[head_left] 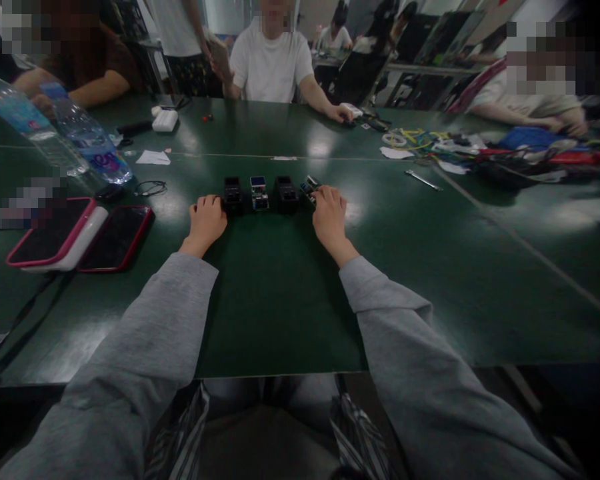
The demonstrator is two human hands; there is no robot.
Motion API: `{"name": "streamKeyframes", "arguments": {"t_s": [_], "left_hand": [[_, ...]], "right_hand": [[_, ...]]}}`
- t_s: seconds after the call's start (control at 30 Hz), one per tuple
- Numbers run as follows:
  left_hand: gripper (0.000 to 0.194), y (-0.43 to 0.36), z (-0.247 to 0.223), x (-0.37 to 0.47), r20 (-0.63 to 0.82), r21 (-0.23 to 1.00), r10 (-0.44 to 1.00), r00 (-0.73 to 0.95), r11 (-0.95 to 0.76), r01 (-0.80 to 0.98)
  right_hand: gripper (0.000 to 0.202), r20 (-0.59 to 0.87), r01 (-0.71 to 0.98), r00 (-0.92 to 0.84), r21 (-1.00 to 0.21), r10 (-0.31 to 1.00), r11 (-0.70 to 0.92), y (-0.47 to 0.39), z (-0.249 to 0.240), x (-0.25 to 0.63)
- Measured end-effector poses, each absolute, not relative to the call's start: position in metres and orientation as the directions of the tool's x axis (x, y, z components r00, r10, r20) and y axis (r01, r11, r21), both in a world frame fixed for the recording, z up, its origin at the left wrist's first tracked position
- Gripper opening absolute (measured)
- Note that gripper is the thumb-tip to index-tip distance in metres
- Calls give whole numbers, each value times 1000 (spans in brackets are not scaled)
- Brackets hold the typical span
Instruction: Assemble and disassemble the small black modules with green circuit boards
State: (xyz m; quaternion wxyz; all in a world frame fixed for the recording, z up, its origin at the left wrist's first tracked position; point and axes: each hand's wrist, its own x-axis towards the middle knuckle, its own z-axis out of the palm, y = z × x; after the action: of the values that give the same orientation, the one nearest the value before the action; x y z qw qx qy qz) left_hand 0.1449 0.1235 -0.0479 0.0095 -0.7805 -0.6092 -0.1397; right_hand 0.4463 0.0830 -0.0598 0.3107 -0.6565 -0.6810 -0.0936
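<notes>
Right hand (331, 212) curls over the near-right part of the skewed circuit board (309, 186), touching it; full pinch hidden, can't tell. This board sits at the right end of the row on the green table (280, 293), long axis slanting far-left to near-right, and lies just far-left of the right hand, clearly the nearer hand. Left hand (207, 221) is at the left black case (233, 193), fingers curled, grip unclear. Between: straight circuit board (259, 193), then right black case (285, 191), both roughly upright to the near edge.
</notes>
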Motion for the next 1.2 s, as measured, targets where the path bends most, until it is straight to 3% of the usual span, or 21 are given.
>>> {"name": "streamKeyframes", "arguments": {"t_s": [0.2,0.63,1.2], "left_hand": [[44,124,-48,144,232,161,946,225,-265,951],[44,123,-47,145,226,149,950,217,-254,956],[44,125,-49,144,242,158,942,233,-275,948]], "right_hand": [[38,538,958,-9,-237,843,161,82,-62,441],[39,533,924,129,-371,836,93,87,-67,449],[31,582,905,183,-415,792,96,90,-70,451]]}}
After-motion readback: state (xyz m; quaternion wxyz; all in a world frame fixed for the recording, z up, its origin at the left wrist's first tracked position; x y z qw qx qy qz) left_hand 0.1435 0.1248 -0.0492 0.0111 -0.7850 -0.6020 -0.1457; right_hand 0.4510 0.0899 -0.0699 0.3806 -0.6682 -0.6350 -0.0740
